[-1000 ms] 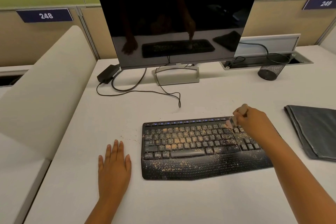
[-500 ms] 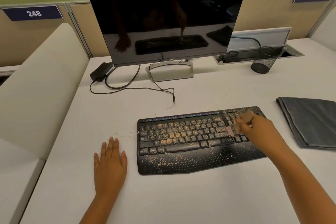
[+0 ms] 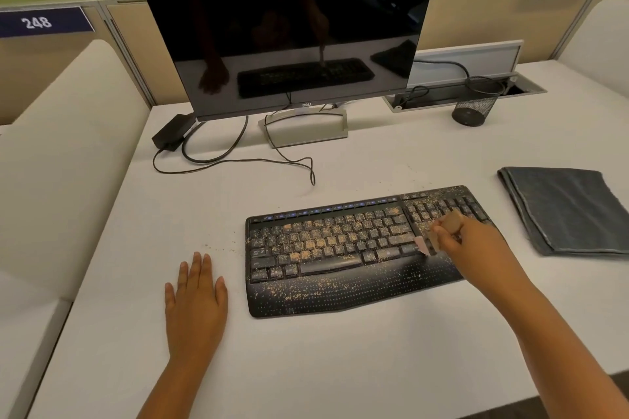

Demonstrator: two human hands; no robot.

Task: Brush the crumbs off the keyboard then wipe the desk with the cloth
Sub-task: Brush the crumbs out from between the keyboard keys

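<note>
A black keyboard (image 3: pixel 340 248) strewn with tan crumbs lies on the white desk (image 3: pixel 306 350). My right hand (image 3: pixel 473 245) grips a small brush (image 3: pixel 432 241) by its wooden handle, with the bristles down on the keys at the right end of the main key block, near the bottom row. To the left of the keyboard my left hand (image 3: pixel 195 303) rests flat on the desk, fingers straight. A folded grey cloth (image 3: pixel 565 207) lies to the right of the keyboard. A few crumbs (image 3: pixel 221 248) lie on the desk at the keyboard's left edge.
A dark monitor (image 3: pixel 289 20) on a silver stand (image 3: pixel 306 129) rises behind the keyboard. A black power adapter (image 3: pixel 172 136) and its loose cable (image 3: pixel 238 160) lie left of the stand. At the back right are a mesh pen cup (image 3: pixel 474 105) and a cable tray (image 3: pixel 459 93). White dividers flank the desk.
My right hand has drawn the brush from the top of the keyboard down toward its front, over the keys right of the main block. My left hand has stayed flat.
</note>
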